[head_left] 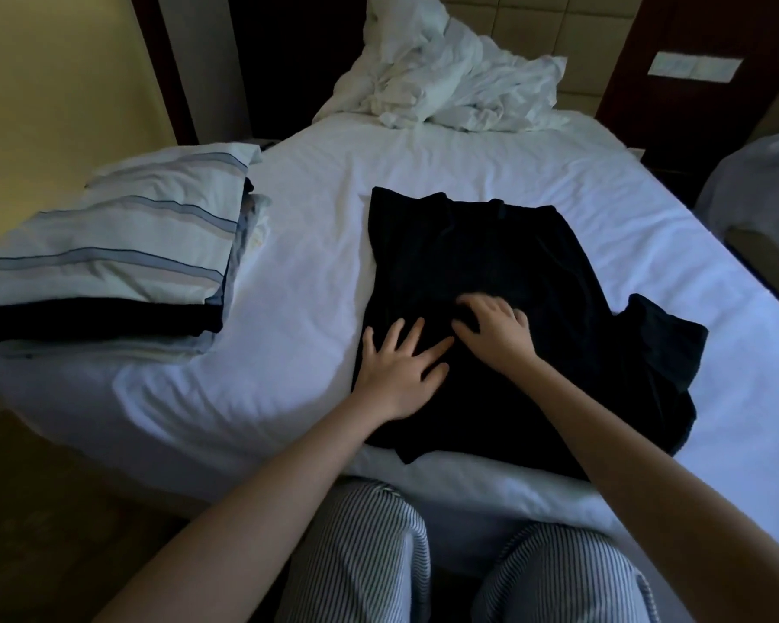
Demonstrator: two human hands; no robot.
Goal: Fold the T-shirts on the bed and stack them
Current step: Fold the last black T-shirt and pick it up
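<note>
Black T-shirt (491,254): spread flat on the white sheet at the middle of the bed (289,272), near edge close to the bed's front edge; left side straight, a loose flap sticking out to the right.
Left hand (399,370): released, palm down, fingers straight and fanned; pressing on the shirt's near-left part, just inside its left edge.
Right hand (495,335): released too, fingers loosely spread (a little blurred), resting on the cloth at the shirt's middle, just beside the left hand's fingertips, farther up the shirt.
Folded stack (109,263): on the bed's left side, well apart from the black shirt; pale striped shirt on top, a dark one (95,319) under it.
Rumpled white bedding (459,83): heaped at the far end.
Striped trousers (360,555): knees against the bed's near edge.
</note>
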